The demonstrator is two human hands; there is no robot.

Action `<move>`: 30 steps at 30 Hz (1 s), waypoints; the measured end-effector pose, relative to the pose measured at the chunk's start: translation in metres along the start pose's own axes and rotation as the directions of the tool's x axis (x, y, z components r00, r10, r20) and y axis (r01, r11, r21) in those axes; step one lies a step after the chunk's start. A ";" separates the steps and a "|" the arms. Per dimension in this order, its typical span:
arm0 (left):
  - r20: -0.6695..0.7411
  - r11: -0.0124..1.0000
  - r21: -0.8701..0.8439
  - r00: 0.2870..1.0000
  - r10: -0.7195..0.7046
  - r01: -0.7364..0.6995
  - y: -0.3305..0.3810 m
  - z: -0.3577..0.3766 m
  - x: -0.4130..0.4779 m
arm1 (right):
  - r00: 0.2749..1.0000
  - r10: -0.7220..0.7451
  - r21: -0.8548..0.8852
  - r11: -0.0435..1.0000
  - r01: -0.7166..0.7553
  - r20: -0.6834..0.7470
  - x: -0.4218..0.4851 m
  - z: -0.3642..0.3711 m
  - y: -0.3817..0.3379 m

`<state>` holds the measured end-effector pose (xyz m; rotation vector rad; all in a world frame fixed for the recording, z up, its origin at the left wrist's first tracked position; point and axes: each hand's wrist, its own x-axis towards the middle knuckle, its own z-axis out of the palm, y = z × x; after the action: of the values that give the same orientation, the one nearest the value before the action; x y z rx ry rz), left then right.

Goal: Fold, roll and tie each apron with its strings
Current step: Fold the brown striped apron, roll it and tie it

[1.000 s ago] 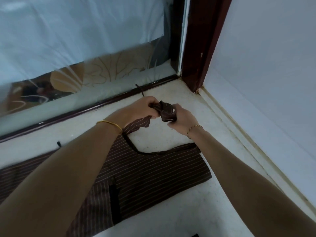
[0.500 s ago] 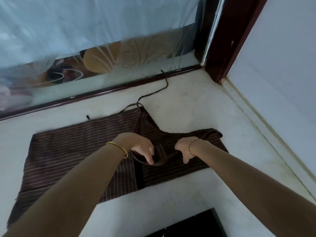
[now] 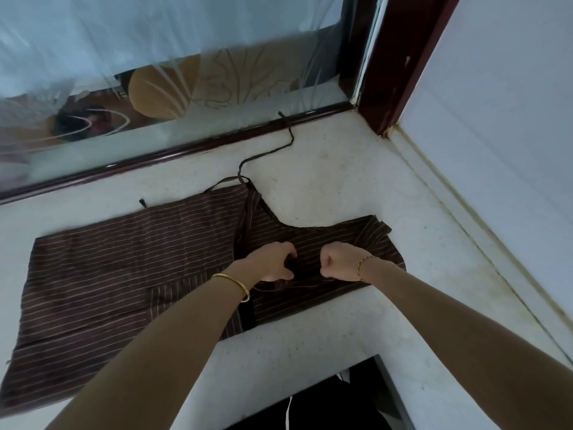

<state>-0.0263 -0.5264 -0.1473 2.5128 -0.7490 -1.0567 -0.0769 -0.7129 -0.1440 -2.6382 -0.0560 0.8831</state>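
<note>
Left hand and right hand dropped onto the apron, clutching its strap; apron's length runs leftward. Left hand nearer.

A pale speckled surface is running up to a frosted, patterned glass pane sitting in a dark red-brown frame. A white wall is closing the right side, with daylight glowing through the glass.

The apron is brown cloth with thin pale stripes, and it is not shiny. Its string is thin dark cloth. The counter is pale speckled stone, dull and a bit rough. The window is shiny glass. Its frame is dark glossy wood. The bangle is shiny gold metal.
</note>
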 end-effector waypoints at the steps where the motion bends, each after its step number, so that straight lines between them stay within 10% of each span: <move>1: -0.065 0.999 -0.032 0.998 0.024 -0.026 0.000 -0.002 0.001 | 0.998 0.029 0.039 0.999 -0.027 -0.048 0.000 0.000 0.003; 10: -0.226 0.811 -0.580 0.971 -0.073 -0.074 0.001 -0.035 -0.015 | 0.983 0.162 -0.003 0.987 -0.163 -0.084 0.006 0.011 0.027; 14: 0.109 0.653 -0.754 0.994 0.020 0.069 -0.003 -0.048 -0.034 | 0.984 0.176 -0.031 0.984 -0.177 -0.037 0.010 0.007 0.026; 19: 0.484 0.864 -0.387 0.869 -0.107 0.322 -0.017 -0.045 -0.047 | 0.975 0.223 -0.136 0.966 -0.219 0.019 0.017 0.005 0.017; 23: 0.001 0.884 -0.413 0.971 -0.240 0.219 -0.033 -0.040 -0.035 | 0.983 0.182 -0.129 0.975 -0.181 -0.008 0.027 -0.002 -0.008; 26: -0.391 0.921 -0.311 0.851 -0.351 0.237 -0.047 -0.037 -0.023 | 0.994 -0.022 0.031 0.999 0.025 -0.104 0.032 0.001 -0.035; 30: -0.326 0.814 -0.392 0.763 -0.558 0.428 -0.050 -0.035 -0.009 | 0.989 -0.142 0.278 0.952 0.129 0.029 0.033 0.011 -0.057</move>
<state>0.0111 -0.4779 -0.1422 2.5812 0.2194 -0.6337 -0.0528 -0.6510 -0.1515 -2.3252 -0.1162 0.8420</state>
